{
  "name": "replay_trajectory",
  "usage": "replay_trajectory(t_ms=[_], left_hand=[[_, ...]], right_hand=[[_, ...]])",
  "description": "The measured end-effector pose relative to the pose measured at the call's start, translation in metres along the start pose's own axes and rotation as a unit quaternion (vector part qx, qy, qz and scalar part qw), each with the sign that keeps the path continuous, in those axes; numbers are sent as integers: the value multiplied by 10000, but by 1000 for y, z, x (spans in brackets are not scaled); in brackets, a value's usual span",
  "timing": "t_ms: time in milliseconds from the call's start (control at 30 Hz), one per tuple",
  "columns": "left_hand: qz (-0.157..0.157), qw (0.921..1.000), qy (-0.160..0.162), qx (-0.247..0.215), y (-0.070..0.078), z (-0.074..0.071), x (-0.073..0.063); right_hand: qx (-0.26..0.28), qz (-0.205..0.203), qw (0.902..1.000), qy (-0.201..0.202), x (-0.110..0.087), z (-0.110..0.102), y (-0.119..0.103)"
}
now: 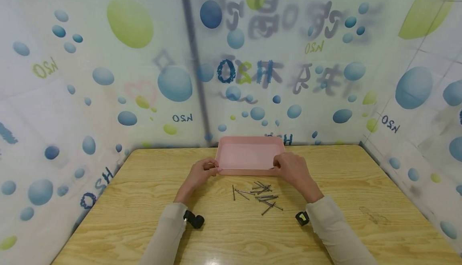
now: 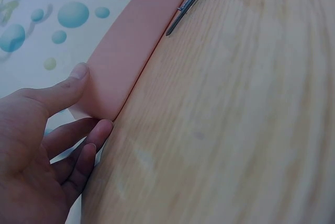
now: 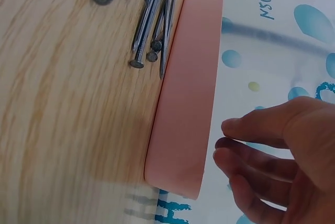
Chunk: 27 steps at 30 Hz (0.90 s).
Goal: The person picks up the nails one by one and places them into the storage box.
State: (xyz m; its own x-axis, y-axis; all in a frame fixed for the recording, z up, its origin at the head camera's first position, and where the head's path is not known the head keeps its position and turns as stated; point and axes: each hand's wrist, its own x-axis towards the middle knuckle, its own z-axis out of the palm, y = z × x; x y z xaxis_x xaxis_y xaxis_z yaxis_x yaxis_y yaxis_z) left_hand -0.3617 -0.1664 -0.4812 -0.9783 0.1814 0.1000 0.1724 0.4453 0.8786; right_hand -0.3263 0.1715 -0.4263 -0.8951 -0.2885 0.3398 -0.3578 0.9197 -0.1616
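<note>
A shallow pink tray [image 1: 249,154] lies at the far side of the table. My left hand [image 1: 199,174] is at its near left corner; in the left wrist view the thumb [image 2: 79,72] lies against the tray's front wall [image 2: 123,51], the fingertips low at the corner. Over the tray's near right part is my right hand [image 1: 293,170]. Its fingers [image 3: 230,158] are loosely bent just inside the rim, thumb close to the forefinger, with no held thing showing in the right wrist view. Several metal nails [image 1: 266,197] lie loose in front of the tray.
The wooden table [image 1: 151,225] meets a patterned curtain [image 1: 310,108] right behind the tray. More curtain stands along both sides. Black wrist cameras [image 1: 195,219] sit below each cuff.
</note>
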Motion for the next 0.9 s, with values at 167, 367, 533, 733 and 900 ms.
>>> replay_trajectory(t_ms=[167, 367, 533, 733, 900], left_hand=[[13, 10000, 3, 3, -1, 0, 0], [-2, 10000, -20, 32, -1, 0, 0], [16, 10000, -5, 10, -2, 0, 1], [21, 10000, 4, 12, -3, 0, 1], [16, 10000, 5, -1, -4, 0, 2]], right_hand=[[-45, -146, 9996, -237, 0, 1, -3], [-61, -271, 9987, -437, 0, 3, -10], [18, -406, 9970, -655, 0, 6, -14], [-23, -616, 9957, -691, -1, 12, -18], [66, -597, 9944, -872, -3, 17, -22]])
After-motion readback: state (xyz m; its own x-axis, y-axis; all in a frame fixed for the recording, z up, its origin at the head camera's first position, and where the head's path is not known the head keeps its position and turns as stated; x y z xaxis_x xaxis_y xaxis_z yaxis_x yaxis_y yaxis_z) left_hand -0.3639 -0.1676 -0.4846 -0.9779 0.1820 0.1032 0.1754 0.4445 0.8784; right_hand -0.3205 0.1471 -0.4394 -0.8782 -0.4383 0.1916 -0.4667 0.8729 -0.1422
